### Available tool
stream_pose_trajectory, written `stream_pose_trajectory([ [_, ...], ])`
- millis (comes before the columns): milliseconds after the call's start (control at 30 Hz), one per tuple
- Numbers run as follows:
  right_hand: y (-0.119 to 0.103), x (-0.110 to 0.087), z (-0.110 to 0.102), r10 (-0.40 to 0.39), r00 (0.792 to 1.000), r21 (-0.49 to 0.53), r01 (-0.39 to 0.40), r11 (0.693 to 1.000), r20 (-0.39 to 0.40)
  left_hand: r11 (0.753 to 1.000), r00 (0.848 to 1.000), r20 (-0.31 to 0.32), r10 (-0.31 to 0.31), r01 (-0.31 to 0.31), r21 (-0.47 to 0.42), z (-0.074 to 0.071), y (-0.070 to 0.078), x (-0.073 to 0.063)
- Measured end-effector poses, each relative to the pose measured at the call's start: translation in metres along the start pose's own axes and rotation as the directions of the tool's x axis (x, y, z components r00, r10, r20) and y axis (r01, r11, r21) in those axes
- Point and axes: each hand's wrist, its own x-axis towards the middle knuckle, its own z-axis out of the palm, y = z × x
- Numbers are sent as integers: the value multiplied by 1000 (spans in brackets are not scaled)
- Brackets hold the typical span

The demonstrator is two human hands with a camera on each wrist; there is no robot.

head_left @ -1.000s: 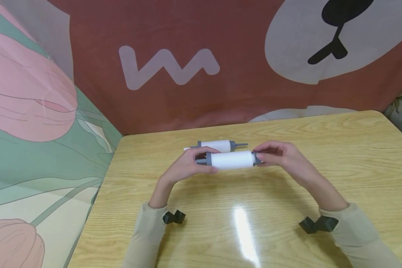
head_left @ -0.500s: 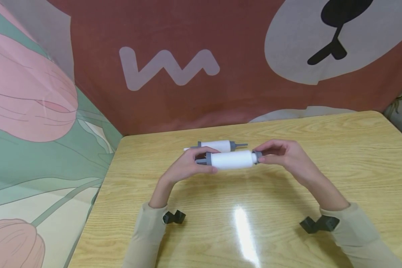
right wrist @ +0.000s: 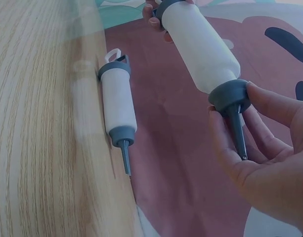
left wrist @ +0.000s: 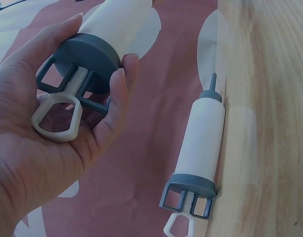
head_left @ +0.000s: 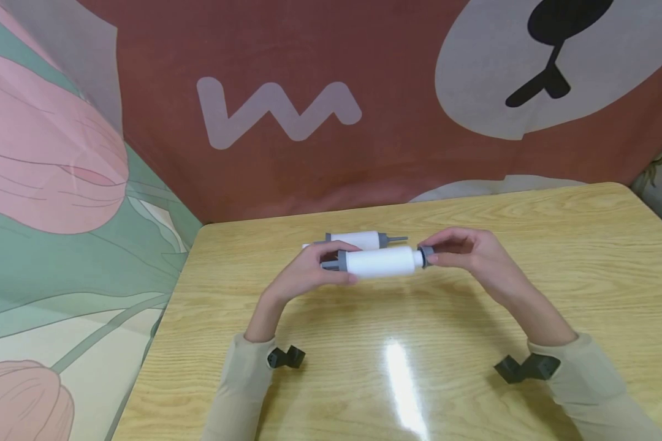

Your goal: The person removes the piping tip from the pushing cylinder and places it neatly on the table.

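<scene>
A white icing syringe (head_left: pixel 380 261) is held level above the table. My left hand (head_left: pixel 304 267) grips its grey handle-end collar (left wrist: pixel 89 59); a white plunger ring (left wrist: pixel 57 118) lies against the palm in the left wrist view. At the opposite end, my right hand (head_left: pixel 471 256) pinches the grey nozzle cap (right wrist: pixel 229 96) between thumb and fingers, and the thin nozzle points in toward the palm. White neck shows between barrel and cap. Just behind, a second icing syringe (head_left: pixel 355 240) of the same kind lies on the table, its nozzle to the right.
The wood-grain table (head_left: pixel 331 343) carries a bright light reflection near the front. A reddish-brown printed cloth (head_left: pixel 309 177) rises along its back edge, with a floral cloth (head_left: pixel 60 257) on the left. Small black cameras sit on both wrists.
The nozzle cap has moved slightly right in my right hand, and more of the white neck shows. My left hand and the barrel have hardly moved; the second syringe lies still.
</scene>
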Motion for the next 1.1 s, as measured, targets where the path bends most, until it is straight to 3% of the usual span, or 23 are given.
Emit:
stream_pose_trajectory([
  [1100, 1, 1, -4, 7, 1000, -18, -8, 1000, -12, 1000, 999, -18, -28, 28, 1, -6, -1, -4],
])
